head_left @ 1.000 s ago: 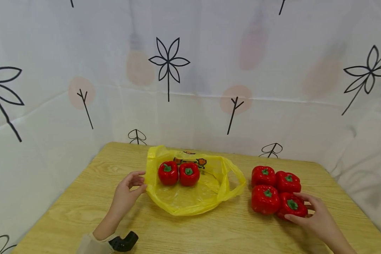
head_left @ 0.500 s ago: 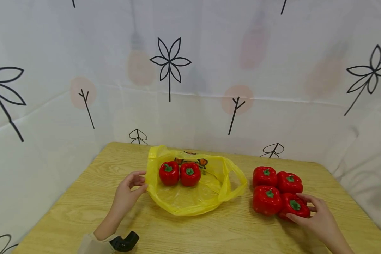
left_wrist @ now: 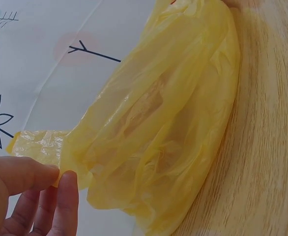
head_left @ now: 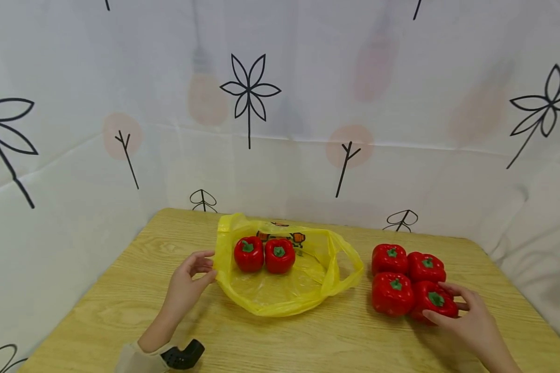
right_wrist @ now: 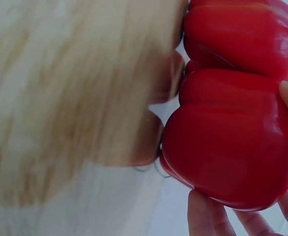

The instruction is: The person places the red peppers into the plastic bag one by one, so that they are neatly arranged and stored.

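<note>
A yellow plastic bag (head_left: 280, 303) lies open on the table, with two red bell peppers (head_left: 248, 255) inside on its left. My left hand (head_left: 191, 277) pinches the bag's left rim between thumb and fingers; the left wrist view shows the thumb meeting a fingertip at the yellow film (left_wrist: 75, 157). On the right, several red bell peppers with green stems stand in a tight cluster. My right hand (head_left: 469, 318) grips the front right bell pepper (head_left: 434, 309), thumb on its near side and fingers round its far side. In the right wrist view that bell pepper (right_wrist: 232, 142) sits against another (right_wrist: 242, 34).
The wooden table (head_left: 289, 347) meets a white cloth backdrop (head_left: 280, 176) with plant drawings at its back edge. A bag handle loop (head_left: 352, 269) reaches right, toward the pepper cluster. A black wrist device (head_left: 183, 356) is on the left sleeve.
The right hand and its bell pepper have shifted very slightly to the right. The left hand keeps its pinch on the bag's rim, and the bag stays in place.
</note>
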`<state>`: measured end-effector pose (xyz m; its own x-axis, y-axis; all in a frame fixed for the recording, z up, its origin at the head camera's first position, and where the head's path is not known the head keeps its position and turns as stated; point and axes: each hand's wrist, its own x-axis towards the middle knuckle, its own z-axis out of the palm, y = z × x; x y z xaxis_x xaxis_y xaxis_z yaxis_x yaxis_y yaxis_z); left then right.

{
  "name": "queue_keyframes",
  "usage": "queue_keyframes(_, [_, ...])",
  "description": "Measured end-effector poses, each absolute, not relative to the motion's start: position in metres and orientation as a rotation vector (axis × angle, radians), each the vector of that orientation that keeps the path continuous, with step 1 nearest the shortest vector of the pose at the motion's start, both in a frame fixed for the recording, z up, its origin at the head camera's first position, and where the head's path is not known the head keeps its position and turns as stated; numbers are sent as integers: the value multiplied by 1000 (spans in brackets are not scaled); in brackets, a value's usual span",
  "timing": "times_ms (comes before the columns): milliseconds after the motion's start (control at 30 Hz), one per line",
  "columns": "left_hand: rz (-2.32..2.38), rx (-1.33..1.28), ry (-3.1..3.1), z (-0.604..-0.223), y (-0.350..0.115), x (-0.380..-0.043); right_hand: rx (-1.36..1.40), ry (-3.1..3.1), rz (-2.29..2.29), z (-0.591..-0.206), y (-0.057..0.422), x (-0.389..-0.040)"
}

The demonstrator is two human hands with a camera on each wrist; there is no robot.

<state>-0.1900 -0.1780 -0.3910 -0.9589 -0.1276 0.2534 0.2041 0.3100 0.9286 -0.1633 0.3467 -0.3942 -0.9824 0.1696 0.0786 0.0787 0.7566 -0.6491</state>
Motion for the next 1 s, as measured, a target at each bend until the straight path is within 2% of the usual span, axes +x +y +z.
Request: queue_keyframes(1000, [-1677,-80,-2305,-391,-179,-190,-204,-2642,1030,-365,342,-156])
